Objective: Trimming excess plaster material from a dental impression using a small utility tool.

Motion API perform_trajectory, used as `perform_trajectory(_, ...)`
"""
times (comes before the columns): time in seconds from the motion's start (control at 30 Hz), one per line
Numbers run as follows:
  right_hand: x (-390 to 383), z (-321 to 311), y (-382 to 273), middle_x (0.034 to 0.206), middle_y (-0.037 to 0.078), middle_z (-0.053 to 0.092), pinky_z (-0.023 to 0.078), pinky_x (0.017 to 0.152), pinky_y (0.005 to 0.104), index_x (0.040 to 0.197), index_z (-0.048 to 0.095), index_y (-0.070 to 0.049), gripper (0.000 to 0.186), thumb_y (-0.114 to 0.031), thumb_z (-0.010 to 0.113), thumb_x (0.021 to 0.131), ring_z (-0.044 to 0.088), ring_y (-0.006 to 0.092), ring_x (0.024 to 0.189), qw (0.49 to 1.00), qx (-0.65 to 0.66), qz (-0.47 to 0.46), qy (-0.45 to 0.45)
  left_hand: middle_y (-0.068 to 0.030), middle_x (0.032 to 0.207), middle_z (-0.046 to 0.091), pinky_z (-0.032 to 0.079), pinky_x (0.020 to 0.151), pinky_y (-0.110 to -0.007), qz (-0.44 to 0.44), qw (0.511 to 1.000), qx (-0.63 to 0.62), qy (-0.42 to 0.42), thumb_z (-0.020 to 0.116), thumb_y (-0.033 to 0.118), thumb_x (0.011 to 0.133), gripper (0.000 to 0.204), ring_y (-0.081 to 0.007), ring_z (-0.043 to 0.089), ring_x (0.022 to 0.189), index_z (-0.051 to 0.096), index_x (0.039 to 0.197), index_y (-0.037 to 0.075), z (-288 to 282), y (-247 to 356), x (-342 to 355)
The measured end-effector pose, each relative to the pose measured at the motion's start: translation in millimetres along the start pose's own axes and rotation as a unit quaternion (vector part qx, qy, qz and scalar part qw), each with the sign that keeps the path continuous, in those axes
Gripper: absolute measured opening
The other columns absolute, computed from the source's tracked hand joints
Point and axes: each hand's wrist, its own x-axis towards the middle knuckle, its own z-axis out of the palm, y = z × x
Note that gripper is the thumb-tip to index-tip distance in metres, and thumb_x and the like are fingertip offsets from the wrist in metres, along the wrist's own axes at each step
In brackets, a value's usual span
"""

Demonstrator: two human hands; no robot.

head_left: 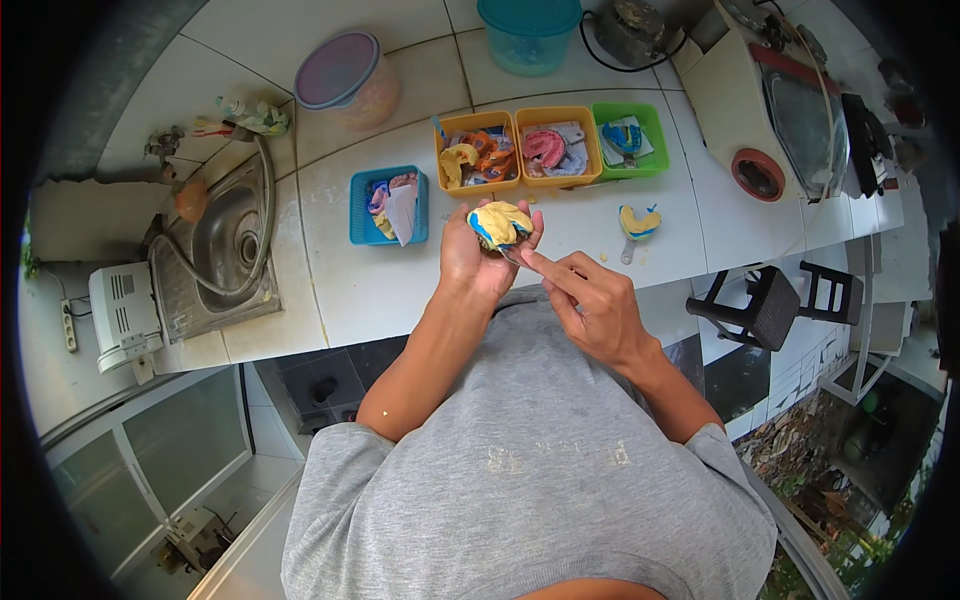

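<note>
My left hand [478,255] is closed around a dental impression [497,222], palm up. Its surface is pale yellow and lumpy, with blue material showing along the edges. My right hand [595,305] comes in from the right with its index finger stretched out toward the near edge of the impression. The other fingers are curled, and a thin dark sliver shows at the index fingertip; what it is I cannot make out. To the right on the counter lies a second dental impression [638,220], yellow and blue, in a metal tray with its handle toward me.
Behind my hands stand a blue basket [357,215], two orange baskets [519,160] and a green basket [655,130], holding coloured impressions. Lidded tubs stand farther back. A metal sink [215,250] is at left, a cream-coloured appliance [725,90] at right. Dark stools [760,305] stand below.
</note>
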Motion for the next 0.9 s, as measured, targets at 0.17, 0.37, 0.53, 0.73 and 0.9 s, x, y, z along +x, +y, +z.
perform_trajectory(0.17,-1,-1,0,0.077,0.004,0.061,0.051,0.055,0.0340,0.126,0.066,-0.017,0.047,-0.002,0.069,0.082,0.062,0.0208,0.062,1.000,-0.014,0.003,0.000,-0.0231,0.111,0.049,0.055,0.083,-0.047,-0.011,1.000,-0.001,-0.008,0.033,0.028,0.104,0.031,-0.0311,0.056,0.098,0.035,0.119,0.000,1,3,0)
perform_trajectory(0.37,-4,-1,-3,0.077,0.004,0.061,0.051,0.055,0.0338,0.127,0.066,-0.018,0.049,-0.002,0.070,0.081,0.062,0.0209,0.062,0.999,-0.047,-0.016,0.021,-0.0227,0.110,0.050,0.054,0.082,-0.046,-0.056,0.997,-0.011,-0.042,0.036,0.026,0.102,0.032,-0.0311,0.057,0.097,0.040,0.114,-0.003,-4,4,2)
perform_trajectory(0.53,-6,-3,-4,0.078,0.004,0.061,0.052,0.055,0.0335,0.128,0.065,-0.019,0.051,-0.001,0.070,0.080,0.063,0.0203,0.063,0.999,-0.030,-0.006,0.028,-0.0225,0.110,0.051,0.054,0.082,-0.046,-0.060,0.997,-0.023,-0.031,0.036,0.025,0.102,0.031,-0.0310,0.057,0.096,0.043,0.111,-0.003,-3,1,2)
perform_trajectory(0.73,-7,-10,-5,0.078,0.005,0.060,0.053,0.058,0.0334,0.128,0.065,-0.018,0.049,0.001,0.064,0.084,0.064,0.0214,0.066,0.992,-0.115,-0.042,0.003,-0.0213,0.106,0.051,0.055,0.080,-0.044,-0.004,0.999,0.036,-0.009,0.039,0.022,0.099,0.028,-0.0309,0.057,0.096,0.045,0.110,-0.002,-6,-7,2)
perform_trajectory(0.9,-3,-4,-9,0.079,0.007,0.059,0.052,0.059,0.0344,0.130,0.064,-0.018,0.048,0.001,0.062,0.086,0.063,0.0227,0.067,0.998,0.025,0.047,-0.033,-0.0184,0.103,0.052,0.055,0.076,-0.043,0.016,0.998,0.050,-0.018,0.042,0.021,0.096,0.025,-0.0308,0.056,0.096,0.045,0.108,-0.001,-5,-7,3)
